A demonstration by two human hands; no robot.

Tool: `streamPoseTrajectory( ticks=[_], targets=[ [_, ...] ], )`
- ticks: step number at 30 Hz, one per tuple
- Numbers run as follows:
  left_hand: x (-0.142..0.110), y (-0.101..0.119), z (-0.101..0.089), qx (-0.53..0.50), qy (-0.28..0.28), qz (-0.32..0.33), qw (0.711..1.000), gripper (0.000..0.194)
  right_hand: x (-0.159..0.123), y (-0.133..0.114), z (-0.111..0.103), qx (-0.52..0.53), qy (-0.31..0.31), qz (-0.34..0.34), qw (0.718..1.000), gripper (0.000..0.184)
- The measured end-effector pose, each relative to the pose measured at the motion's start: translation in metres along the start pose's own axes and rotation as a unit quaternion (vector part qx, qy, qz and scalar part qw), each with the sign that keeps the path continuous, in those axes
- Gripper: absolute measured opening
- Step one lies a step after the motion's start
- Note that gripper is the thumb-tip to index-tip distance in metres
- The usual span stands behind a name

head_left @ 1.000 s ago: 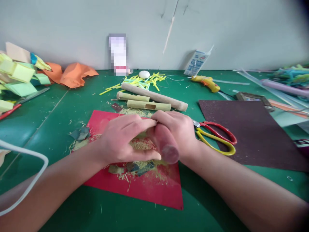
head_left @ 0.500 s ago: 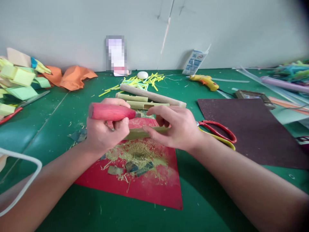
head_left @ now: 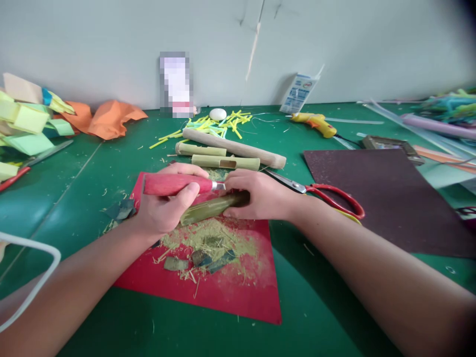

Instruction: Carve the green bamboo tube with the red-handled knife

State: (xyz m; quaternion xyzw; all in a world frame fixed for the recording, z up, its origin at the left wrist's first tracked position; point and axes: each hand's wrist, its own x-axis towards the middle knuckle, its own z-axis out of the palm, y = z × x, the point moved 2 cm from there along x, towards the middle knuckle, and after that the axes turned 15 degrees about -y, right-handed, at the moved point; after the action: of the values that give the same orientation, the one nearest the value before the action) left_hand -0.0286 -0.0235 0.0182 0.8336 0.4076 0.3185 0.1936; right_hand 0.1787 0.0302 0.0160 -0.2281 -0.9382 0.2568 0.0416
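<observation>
My left hand point(head_left: 159, 210) is wrapped round the red wooden handle of a carving tool point(head_left: 173, 184), its short metal end pointing right. Closed over the right end of a green bamboo piece point(head_left: 206, 208) is my right hand point(head_left: 262, 193), with its fingertips close to the tool's metal end. The bamboo piece lies tilted, its left end lower and beside my left hand. Beneath both hands a red sheet point(head_left: 245, 302) carries pale shavings point(head_left: 208, 233) and several dark bark chips point(head_left: 176, 263).
Two cut bamboo tubes point(head_left: 241, 163) and a wooden rod point(head_left: 238, 146) lie behind my hands. Red-handled scissors point(head_left: 334, 196) rest by my right wrist, next to a dark brown sheet point(head_left: 372, 198). A yellow glue gun point(head_left: 314, 125) and a carton point(head_left: 299, 94) are farther back.
My right hand has closed on the bamboo piece, whose right end is now raised and turned. The carving tool has shifted slightly right and down, closer to my right fingers.
</observation>
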Motion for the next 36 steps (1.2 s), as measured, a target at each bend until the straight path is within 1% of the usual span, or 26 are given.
streamPoseTrajectory(
  ticks=[1, 2, 4, 6, 8, 17, 23, 36],
  targets=[
    [0.000, 0.000, 0.000, -0.034, 0.023, -0.015, 0.999, 0.024, 0.000, 0.001, 0.000, 0.005, 0.000, 0.006, 1.000, 0.019],
    [0.000, 0.000, 0.000, -0.060, 0.034, -0.023, 0.997, 0.021, 0.000, 0.001, 0.000, 0.009, -0.001, 0.010, 1.000, 0.020],
    [0.002, 0.002, 0.001, -0.079, 0.023, -0.023, 0.996, 0.018, 0.001, 0.001, 0.001, 0.019, -0.006, 0.016, 1.000, 0.023],
    [0.003, 0.005, 0.002, -0.072, 0.005, -0.014, 0.997, 0.016, 0.001, 0.001, 0.000, 0.029, -0.010, 0.020, 0.999, 0.029],
    [0.004, 0.006, 0.001, -0.063, 0.000, -0.008, 0.998, 0.015, 0.002, 0.000, 0.000, 0.036, -0.012, 0.018, 0.999, 0.033],
    [0.005, 0.012, 0.001, -0.040, -0.019, -0.005, 0.999, 0.016, 0.002, 0.002, 0.002, 0.045, -0.008, 0.018, 0.999, 0.030],
    [0.005, 0.011, 0.001, -0.044, -0.020, -0.012, 0.999, 0.016, 0.002, 0.002, 0.003, 0.044, -0.005, 0.010, 0.999, 0.028],
    [0.005, 0.011, 0.001, -0.028, -0.013, -0.006, 0.999, 0.016, 0.001, 0.001, 0.002, 0.041, -0.010, 0.012, 0.999, 0.031]
  ],
)
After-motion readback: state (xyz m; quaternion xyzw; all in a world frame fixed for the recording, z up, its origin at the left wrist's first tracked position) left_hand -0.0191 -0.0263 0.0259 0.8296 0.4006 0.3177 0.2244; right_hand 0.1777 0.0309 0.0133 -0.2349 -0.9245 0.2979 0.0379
